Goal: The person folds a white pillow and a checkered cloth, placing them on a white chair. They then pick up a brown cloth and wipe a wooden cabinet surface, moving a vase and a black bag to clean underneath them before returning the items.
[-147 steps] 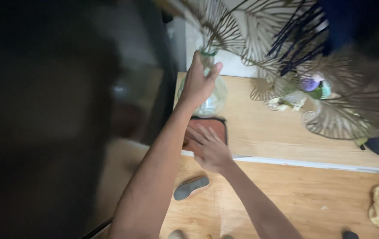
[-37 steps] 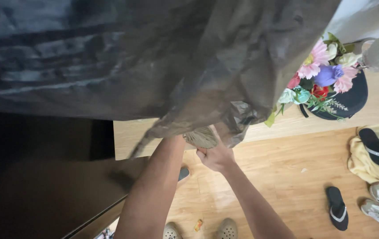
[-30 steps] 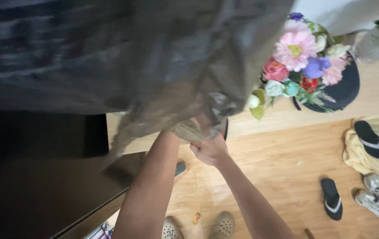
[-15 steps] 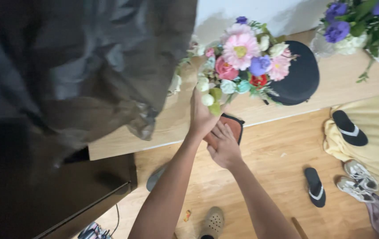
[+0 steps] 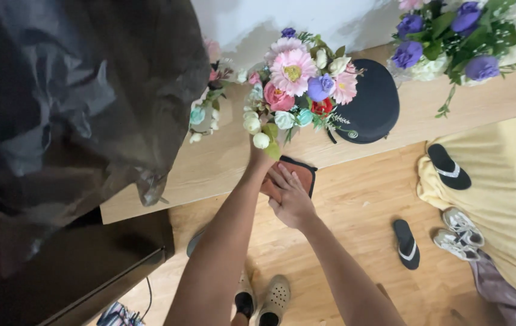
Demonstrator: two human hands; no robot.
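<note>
From the head view, the left hand [image 5: 262,158] reaches up under the flower bouquet [image 5: 297,84], closed around its base just above the near edge of the desk [image 5: 221,163]. The right hand [image 5: 289,196] lies open, fingers flat on an orange cloth [image 5: 302,175] draped over that same near edge, just below the bouquet. A black round hat [image 5: 371,102] sits beside the bouquet.

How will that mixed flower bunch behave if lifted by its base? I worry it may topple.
The flower bunch looks top-heavy: wide blooms spread above the narrow spot the left hand grips, so it may tip. Its stems splay outward, so the heads probably sway. The right hand presses a flat orange cloth, likely floppy.
</note>
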